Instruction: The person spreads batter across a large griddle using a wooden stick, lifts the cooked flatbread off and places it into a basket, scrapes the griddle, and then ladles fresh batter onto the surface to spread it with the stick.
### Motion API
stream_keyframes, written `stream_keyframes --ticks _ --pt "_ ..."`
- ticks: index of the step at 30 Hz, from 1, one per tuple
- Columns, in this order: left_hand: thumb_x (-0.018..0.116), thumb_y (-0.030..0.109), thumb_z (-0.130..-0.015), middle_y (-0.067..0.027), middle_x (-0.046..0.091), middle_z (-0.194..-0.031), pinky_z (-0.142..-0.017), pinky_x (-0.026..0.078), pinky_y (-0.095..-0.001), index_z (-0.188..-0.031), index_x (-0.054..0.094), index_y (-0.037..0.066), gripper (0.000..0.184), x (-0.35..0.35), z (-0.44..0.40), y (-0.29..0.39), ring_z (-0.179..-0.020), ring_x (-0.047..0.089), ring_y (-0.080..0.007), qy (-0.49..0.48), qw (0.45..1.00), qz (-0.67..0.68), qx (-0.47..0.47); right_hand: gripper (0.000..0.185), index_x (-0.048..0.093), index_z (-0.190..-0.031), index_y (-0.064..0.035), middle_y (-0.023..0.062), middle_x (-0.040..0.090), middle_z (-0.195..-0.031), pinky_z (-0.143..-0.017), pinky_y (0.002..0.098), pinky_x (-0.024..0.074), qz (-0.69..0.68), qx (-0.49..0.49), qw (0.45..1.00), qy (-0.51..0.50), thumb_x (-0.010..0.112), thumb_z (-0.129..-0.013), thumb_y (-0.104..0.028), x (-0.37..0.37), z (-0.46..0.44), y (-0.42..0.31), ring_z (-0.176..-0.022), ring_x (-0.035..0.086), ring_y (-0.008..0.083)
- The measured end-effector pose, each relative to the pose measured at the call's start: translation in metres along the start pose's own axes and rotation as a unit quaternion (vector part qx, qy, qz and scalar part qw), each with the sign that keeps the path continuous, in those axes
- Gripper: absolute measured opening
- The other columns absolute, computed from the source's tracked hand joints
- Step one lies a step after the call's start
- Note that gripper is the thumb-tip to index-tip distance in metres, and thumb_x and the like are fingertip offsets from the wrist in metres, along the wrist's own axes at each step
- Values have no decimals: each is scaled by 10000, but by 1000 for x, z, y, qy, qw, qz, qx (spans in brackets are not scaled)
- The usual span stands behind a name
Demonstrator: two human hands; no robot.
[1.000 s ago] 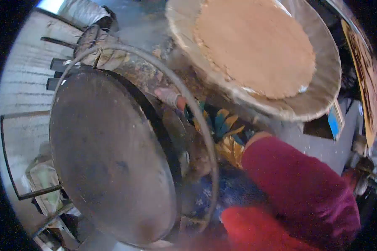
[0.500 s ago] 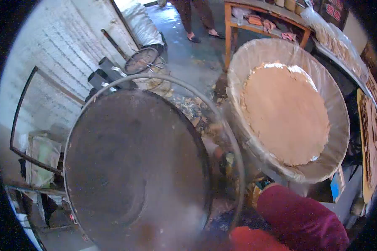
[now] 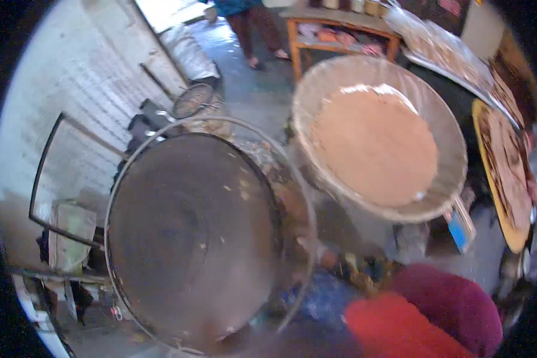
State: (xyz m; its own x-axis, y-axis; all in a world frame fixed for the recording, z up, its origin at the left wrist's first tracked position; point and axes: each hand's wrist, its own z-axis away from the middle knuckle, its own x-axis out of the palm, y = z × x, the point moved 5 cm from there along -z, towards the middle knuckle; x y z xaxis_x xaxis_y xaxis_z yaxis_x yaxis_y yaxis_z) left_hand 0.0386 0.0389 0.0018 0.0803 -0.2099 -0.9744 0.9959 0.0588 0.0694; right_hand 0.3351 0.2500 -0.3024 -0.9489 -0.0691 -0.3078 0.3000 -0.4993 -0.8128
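Note:
A large round dark griddle, with steam or blur over its lower part, lies in front of me inside a thin metal ring. Pale flecks are scattered on its surface. A smeared skin-toned patch shows by the ring's right side; it may be my right hand, but its fingers cannot be made out. Another blurred reddish-brown patch at the griddle's near edge may be my left hand. At the lower right are a red sleeve or cloth and a maroon one.
Right of the griddle, a plastic-lined basin holds a pinkish-brown, smooth-topped mass. Thin brown sheets are stacked on a yellow board at far right. A wooden table and a standing person are at the back. A black frame leans left.
The view has shifted, so the basin sits further left. Steam over the griddle has thinned, and pale flecks now show on it. The red cloth has come further into view.

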Motion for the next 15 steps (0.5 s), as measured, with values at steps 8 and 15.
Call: stream_keyframes --ticks 8,15 --pt "473 388 -864 -243 428 -1292 -1024 254 -499 -1280 418 -22 587 69 20 -35 -1195 368 -429 209 978 -5 22 352 594 -980 -34 235 610 -922 -761 458 457 71 47 983 164 467 -820 -320 -133 147 -5 -886 581 398" --pt "515 297 -846 -228 478 -1241 -1004 307 -474 -1239 473 4 492 34 35 -16 -1160 416 -403 238 971 22 24 304 596 -911 1 216 582 -823 -720 470 457 257 46 929 264 579 -715 -230 -283 269 100 -804 563 386"
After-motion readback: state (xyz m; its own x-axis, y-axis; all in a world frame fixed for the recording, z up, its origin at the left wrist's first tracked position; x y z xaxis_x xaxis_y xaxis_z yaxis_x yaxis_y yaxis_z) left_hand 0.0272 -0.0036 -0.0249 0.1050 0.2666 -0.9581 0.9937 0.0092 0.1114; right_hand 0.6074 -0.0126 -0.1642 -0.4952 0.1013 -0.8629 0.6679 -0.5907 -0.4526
